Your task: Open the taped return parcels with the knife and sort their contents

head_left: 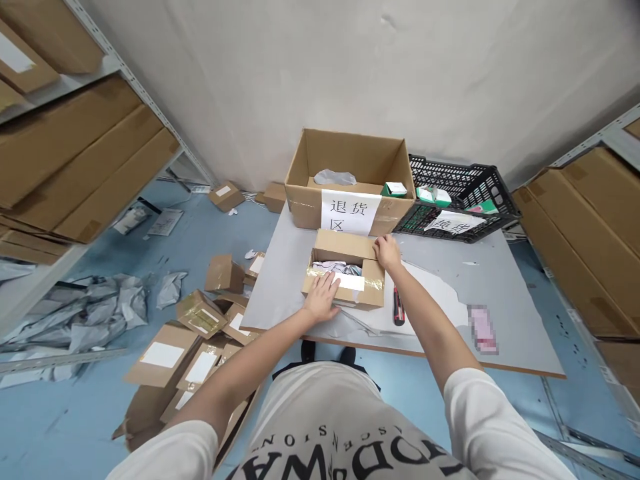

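Observation:
A small taped cardboard box (345, 270) sits on the grey table (500, 293) in front of me, its top flaps partly apart with grey wrapping showing inside. My left hand (321, 297) lies flat on the near flap and front edge of the box. My right hand (387, 252) rests on the far right flap, fingers curled over its edge. A red and black utility knife (398, 306) lies on the table just right of the box, between my forearms.
A large open carton (350, 175) with a paper sign stands behind the small box, and a black plastic crate (457, 193) beside it at the right. Boxes (200, 333) and grey bags (85, 313) litter the blue floor at left. Shelves with cartons flank both sides.

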Demonstrator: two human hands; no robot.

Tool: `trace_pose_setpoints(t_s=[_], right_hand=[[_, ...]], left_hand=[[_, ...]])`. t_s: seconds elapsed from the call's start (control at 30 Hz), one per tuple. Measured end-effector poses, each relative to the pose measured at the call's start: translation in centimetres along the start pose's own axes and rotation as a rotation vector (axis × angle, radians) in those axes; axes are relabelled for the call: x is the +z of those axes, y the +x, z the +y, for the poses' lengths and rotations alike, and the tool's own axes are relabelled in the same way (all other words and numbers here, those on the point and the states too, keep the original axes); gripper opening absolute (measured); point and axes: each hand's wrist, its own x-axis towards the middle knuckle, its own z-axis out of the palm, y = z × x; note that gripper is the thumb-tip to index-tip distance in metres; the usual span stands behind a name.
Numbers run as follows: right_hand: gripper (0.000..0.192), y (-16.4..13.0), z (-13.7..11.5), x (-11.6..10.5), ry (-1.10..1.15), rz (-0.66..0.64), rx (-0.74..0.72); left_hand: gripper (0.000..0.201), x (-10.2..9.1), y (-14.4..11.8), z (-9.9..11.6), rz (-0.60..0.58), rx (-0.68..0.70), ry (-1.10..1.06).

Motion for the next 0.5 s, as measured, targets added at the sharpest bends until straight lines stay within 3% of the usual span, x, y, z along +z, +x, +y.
trace_pose_setpoints(t_s=[0.13,0.23,0.3,0.4,0.5], right_hand=[[0.038,-3.4,-2.3,-2.0,-0.001,0.122,-0.268],[0.042,-7.1,-4.8,-2.5,0.037,-0.002,-0.478],[0.041,-9.0,-6.6,-2.4,0.042,-0.042,-0.575],[0.048,-10.2,-8.9,-1.9,0.037,-0.064,-0.57],[0.076,-9.6,-10.4,-1.5,0.025,-0.234,-0.477]], left_hand=[[0.063,-2.0,1.2,-1.5,0.038,-0.006,-0.107],[0.042,-3.8,3.5,-4.1,0.067,0.045,-0.108],[0.041,-4.8,5.4,-6.2,0.059,0.129,-0.063],[0.05,-6.0,7.9,-9.3,-0.026,0.272,-0.001],[0.066,-6.9,9.4,-11.6,-0.13,0.31,0.037]])
